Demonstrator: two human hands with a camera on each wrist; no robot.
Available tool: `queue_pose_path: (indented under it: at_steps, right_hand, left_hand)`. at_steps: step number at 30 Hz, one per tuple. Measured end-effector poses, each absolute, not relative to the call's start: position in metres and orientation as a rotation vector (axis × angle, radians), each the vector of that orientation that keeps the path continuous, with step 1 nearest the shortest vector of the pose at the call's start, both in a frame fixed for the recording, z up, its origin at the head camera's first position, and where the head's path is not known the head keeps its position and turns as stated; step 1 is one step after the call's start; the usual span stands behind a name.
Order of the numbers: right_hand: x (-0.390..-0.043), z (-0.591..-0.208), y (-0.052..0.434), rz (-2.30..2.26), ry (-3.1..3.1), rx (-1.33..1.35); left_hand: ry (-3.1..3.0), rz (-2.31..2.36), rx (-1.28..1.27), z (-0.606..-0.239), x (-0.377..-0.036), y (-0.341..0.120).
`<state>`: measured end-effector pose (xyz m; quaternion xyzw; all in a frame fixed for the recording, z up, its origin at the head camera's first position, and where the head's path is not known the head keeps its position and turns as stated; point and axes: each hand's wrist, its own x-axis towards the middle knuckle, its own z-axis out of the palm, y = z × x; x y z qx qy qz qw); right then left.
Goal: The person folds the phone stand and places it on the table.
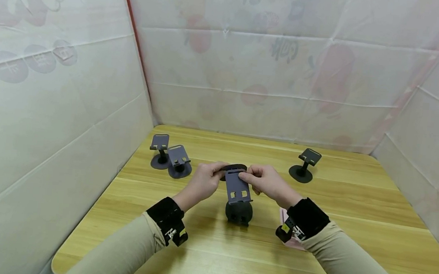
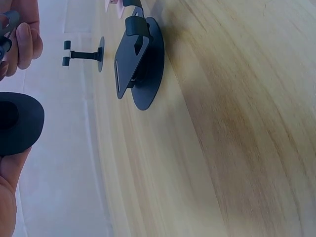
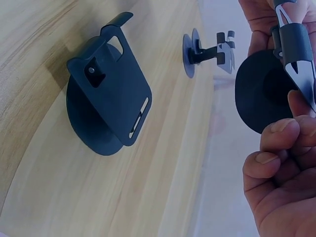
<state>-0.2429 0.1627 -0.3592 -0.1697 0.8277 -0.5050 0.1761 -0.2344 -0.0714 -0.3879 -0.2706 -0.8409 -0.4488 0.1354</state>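
Note:
Both hands hold a grey phone stand [image 1: 237, 186] above the middle of the table. My left hand [image 1: 205, 180] grips its round dark base [image 2: 22, 123] at the edge. The right hand [image 1: 268, 182] pinches the upper end of the slotted plate between thumb and fingers, as the right wrist view also shows with the plate [image 3: 298, 64] beside the base. Below the held stand, a dark folded phone stand [image 1: 238, 213] rests on the wood, its plate tilted over its round base; it shows large in the right wrist view.
Two grey phone stands [image 1: 160, 142] [image 1: 179, 155] stand close together at the back left. Another dark phone stand [image 1: 305, 164] is at the back right. A pink flat thing [image 1: 293, 243] lies partly hidden under the right wrist. Pale sheet walls [image 1: 268, 71] surround the wooden table [image 1: 216, 258].

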Motion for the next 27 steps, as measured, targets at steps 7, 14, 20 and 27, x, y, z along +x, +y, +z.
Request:
queue_pose_path:
  at_steps: [7,14,20,27]
  right_hand:
    - [-0.2408,-0.3609,0.1657,-1.429,2.295,-0.532]
    - [-0.2385,-0.3636,0.1692,-1.398,2.252,-0.586]
    - [-0.237,-0.3634,0.1701,-1.383,2.229,-0.594]
    - [-0.239,-0.3672,0.1704,-1.366,2.207,-0.629]
  left_hand:
    - [-2.454,-1.332,-0.754,-0.3886,-0.2353,-0.0756]
    - [-2.426,-1.336,-0.762,-0.3875,-0.236,-0.0786]
    - [-2.424,-1.339,-0.746,-0.3865,-0.2364,-0.0802]
    - [-2.418,-1.356,-0.73,-0.3863,-0.2375,-0.0803]
